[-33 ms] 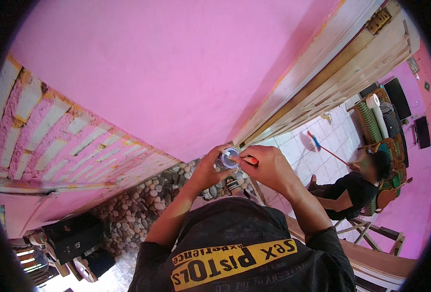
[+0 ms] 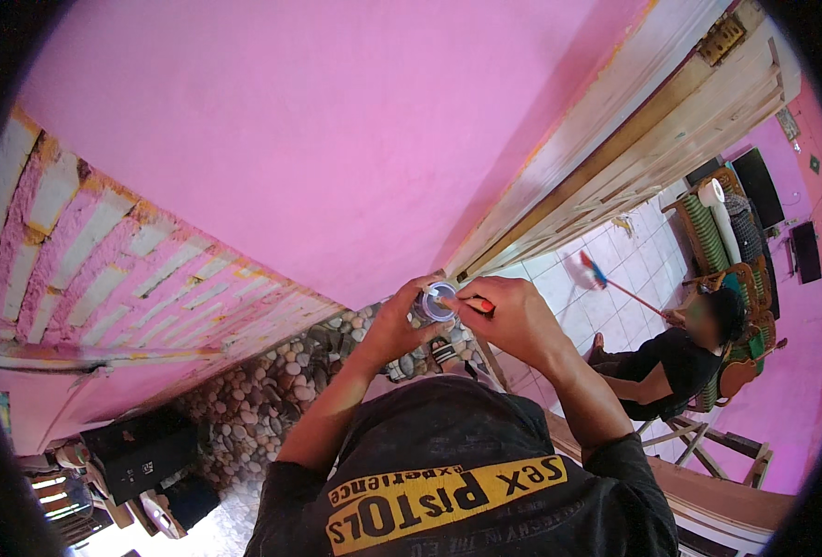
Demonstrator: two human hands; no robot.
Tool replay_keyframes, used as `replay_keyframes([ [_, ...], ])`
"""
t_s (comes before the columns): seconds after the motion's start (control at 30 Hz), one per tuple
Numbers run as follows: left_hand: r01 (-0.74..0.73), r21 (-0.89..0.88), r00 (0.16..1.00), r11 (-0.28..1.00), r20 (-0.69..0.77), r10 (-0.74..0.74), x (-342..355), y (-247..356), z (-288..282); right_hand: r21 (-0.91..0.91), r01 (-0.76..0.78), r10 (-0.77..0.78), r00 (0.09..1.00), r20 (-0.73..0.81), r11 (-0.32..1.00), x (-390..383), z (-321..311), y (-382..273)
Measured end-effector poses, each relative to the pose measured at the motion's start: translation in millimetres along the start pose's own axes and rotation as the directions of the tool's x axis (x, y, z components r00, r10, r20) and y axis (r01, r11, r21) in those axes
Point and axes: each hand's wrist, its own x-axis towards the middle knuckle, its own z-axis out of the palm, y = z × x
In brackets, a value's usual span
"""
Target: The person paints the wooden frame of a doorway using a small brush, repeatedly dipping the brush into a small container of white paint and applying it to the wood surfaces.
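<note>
My left hand [image 2: 400, 325] is wrapped round the side of a small clear plastic cup [image 2: 426, 314], held upright in front of my chest. Something pale lies inside it, too small to make out. My right hand [image 2: 513, 320] grips a small paintbrush-like tool by its wooden, red-ended handle [image 2: 479, 304]. The tool's other end reaches over the cup's rim and into its mouth, where fingers partly hide it.
Ahead stands a pink wall [image 2: 336, 139], with a pink-and-white brick-patterned strip [image 2: 86, 251] at left. A white door frame [image 2: 569, 158] borders it at right. Pebbled ground [image 2: 262, 395] lies below. Beyond the doorway, another person [image 2: 675, 371] holds a broom [image 2: 634, 295] over white tiles.
The other person's broom head has shifted slightly to the left across the tiles. My hands, the cup and the tool look almost unmoved.
</note>
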Motion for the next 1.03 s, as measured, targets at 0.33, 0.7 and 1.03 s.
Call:
replay_keyframes([
  [0.33,-0.001,0.085,0.999,0.996,-0.053,0.005,18,1,11,0.366,-0.271,0.331,0.937,-0.111,0.890,-22,-12,47],
  [0.7,-0.014,0.006,0.999,1.000,-0.047,0.014,36,-17,35,0.427,-0.413,0.460,0.888,-0.008,0.805,-35,-29,59],
  [1.03,0.029,-0.034,0.999,0.999,-0.039,-0.030,42,-25,52,0.548,-0.292,0.407,0.908,-0.099,0.784,-56,-23,84],
])
